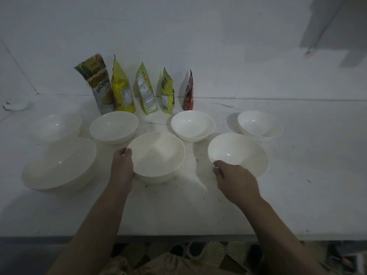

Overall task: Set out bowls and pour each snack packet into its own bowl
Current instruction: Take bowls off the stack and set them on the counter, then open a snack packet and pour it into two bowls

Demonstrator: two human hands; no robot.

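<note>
Left hand point(122, 165) grips the middle bowl point(156, 155) at its 9 o'clock rim; right hand point(232, 178) pinches the right bowl point(238, 153) at 7 o'clock.

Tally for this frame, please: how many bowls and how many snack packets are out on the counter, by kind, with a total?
White bowls: 7, all empty; the left hand grips the front middle bowl, the right hand the front right bowl.
Snack packets: 5, upright by the wall, from the jackfruit packet to the red packet.
Total: 12
</note>
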